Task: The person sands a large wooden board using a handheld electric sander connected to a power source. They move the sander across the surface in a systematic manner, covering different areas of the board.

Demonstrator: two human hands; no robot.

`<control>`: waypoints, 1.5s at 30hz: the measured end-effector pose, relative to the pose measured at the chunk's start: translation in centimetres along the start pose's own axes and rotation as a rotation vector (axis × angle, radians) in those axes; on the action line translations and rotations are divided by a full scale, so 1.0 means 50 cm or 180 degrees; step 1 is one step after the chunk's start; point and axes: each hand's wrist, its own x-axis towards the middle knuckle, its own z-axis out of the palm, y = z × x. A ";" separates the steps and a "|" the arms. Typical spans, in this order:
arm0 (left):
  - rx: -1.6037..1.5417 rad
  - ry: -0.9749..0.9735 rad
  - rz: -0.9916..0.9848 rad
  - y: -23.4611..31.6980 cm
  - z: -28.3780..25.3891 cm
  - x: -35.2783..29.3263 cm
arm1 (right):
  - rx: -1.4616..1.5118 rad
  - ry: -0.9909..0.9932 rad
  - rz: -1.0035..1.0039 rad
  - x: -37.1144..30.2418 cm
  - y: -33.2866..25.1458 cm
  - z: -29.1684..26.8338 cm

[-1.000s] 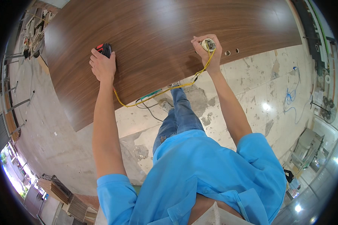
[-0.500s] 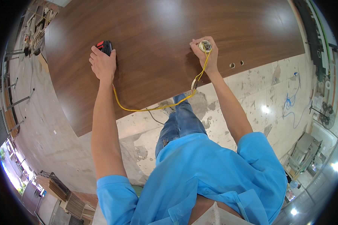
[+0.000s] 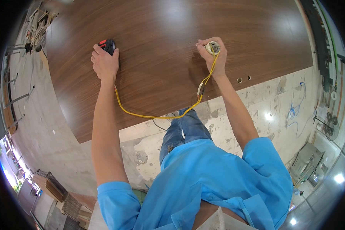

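Observation:
My left hand is closed over a black and red battery pack resting on a large brown wood-grain board. Farther right, my right hand grips a small round cream-coloured fitting, its inner parts facing up. From this fitting, yellow wires run down to a whitish joint. A yellow cable continues from there, sagging past the board's near edge toward my left wrist. My wrist hides its far end. The fingertips under both objects are partly hidden.
Two round holes pierce the board near its right front edge. Beyond that edge lies a worn, patchy floor with a blue cord. A fan stands at the far right. Stacked boards are at the lower left.
My right hand has shifted slightly right with the round fitting, and the wire joint has moved with it. My left hand stays on the battery pack. My legs have moved slightly.

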 end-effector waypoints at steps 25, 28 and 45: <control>-0.0051 0.0047 -0.0041 0.035 0.010 0.097 | 0.0190 -0.0183 0.0052 0.164 0.013 0.048; -0.0067 0.0019 -0.0047 0.036 0.006 0.105 | -0.0108 -0.0155 -0.0046 0.182 0.020 0.066; -0.0111 0.0010 -0.0115 0.057 0.008 0.158 | 0.0358 -0.0174 0.0080 0.275 0.027 0.104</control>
